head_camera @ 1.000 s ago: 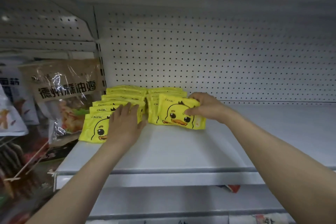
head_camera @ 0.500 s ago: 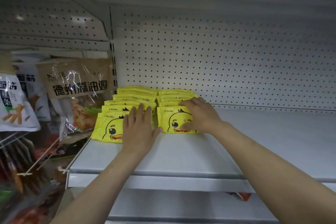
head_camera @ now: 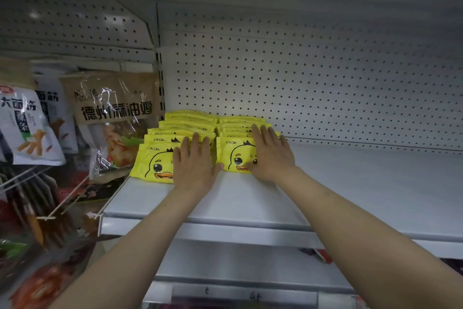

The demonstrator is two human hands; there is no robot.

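A white shelf [head_camera: 350, 183] bears two side-by-side rows of yellow duck packets at its left end. The left grip [head_camera: 194, 160] rests flat, fingers straight, on the left row [head_camera: 155, 160], the right grip [head_camera: 271, 155] likewise on the right row [head_camera: 233, 155].

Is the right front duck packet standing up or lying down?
Lying down: the front right duck packet faces up under the flat right hand.

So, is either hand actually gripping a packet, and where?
Nothing is gripped: left hand lies flat on the left front packet, right hand flat on the right front packet.
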